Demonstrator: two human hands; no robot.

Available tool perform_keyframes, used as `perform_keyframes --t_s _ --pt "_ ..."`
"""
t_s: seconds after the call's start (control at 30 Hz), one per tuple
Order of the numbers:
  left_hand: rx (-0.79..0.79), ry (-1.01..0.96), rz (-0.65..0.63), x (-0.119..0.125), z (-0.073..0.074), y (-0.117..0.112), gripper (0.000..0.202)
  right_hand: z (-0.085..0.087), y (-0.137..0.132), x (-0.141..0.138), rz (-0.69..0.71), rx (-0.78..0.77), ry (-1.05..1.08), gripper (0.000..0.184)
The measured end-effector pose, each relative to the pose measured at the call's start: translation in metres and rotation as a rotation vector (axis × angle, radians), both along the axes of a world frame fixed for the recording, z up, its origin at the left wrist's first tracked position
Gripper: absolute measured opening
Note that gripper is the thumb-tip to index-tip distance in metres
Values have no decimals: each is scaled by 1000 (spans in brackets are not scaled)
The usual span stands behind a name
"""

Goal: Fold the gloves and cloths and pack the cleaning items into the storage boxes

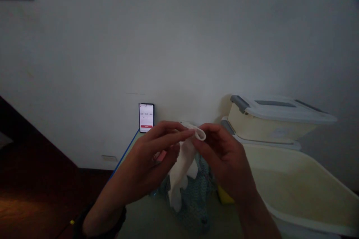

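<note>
A white glove [181,164] hangs in front of me, its finger parts dangling downward. Its open cuff [201,134] is rounded into a loop at the top. My right hand [227,157] pinches this cuff between thumb and fingers from the right. From the left, my left hand [157,157] has its fingers closed over the cuff's other side, the fingertips at the rim. Below the glove lies a blue-green patterned fabric thing [196,201], partly covered by the glove and my hands.
A phone [146,117] with a running timer leans against the wall behind the table [151,216]. To the right stand a large open cream bin [297,179] and a lidded box [277,123]. A yellow object [224,196] sits by my right wrist; a pinkish thing [160,155] shows behind my left hand.
</note>
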State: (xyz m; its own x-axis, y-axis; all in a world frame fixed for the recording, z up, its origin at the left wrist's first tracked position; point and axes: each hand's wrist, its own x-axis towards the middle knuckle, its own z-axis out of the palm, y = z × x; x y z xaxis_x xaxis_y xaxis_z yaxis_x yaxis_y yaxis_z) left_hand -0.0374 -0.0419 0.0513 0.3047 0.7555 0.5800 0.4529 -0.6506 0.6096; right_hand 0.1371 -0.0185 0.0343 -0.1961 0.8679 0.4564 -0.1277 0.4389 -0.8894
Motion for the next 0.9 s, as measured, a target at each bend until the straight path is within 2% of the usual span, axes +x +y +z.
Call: perform_keyframes --t_s 0.13,0.27,0.37,0.53,0.63,0.77,0.9 --pt "-83 -205 67 -2 -2 6 30 0 5 4 107 -76 92 15" --pt "-199 -285 -30 -4 -2 7 25 -1 6 7 135 -41 75 19" --pt "-194 -273 -78 -3 -1 4 24 -2 5 8 70 51 -42 15" --pt "-88 -154 43 -3 0 4 13 -2 2 9 27 163 -206 13" --pt "-75 -164 72 -5 -1 6 10 -2 4 11 27 229 -278 11" --pt "-136 -220 15 -8 -1 7 11 0 8 14 41 301 -300 8" --pt "-333 -254 -102 -9 1 9 7 2 9 16 28 317 -278 4"
